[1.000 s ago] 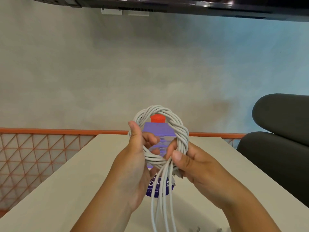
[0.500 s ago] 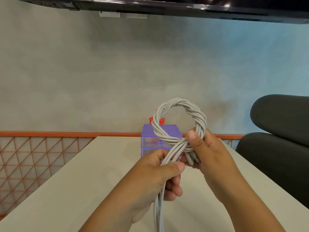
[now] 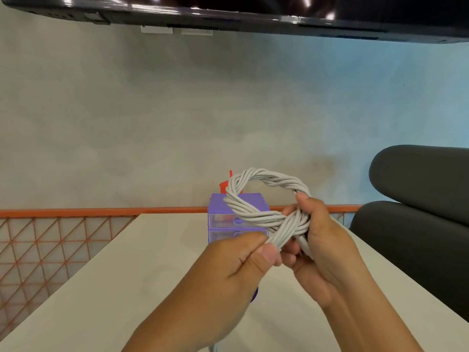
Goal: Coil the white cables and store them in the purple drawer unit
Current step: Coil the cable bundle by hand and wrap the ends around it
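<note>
"What's the room like?"

"A pale table [image 3: 121, 280] runs out to a grey wall [image 3: 177, 110]. There's an orange mesh railing [image 3: 50, 240] at nine o'clock, a dark chair [image 3: 418, 214] at three and the edge of a black screen [image 3: 253, 13] at twelve."

"And the cables?"

"The white cables [image 3: 266, 177] are twisted into a ring, held in the air over the table. The purple drawer unit [image 3: 220, 207] stands at the table's far end, behind the ring's eight o'clock side, with a red object [image 3: 223, 186] on top."

"The hands?"

"The right hand [image 3: 322, 247] grips the ring at its five o'clock, fingers curled round the crossing strands and thumb on top. The left hand [image 3: 228, 273], at seven o'clock, pinches the loose strands between thumb and forefinger, just beside the right fingers."
</note>
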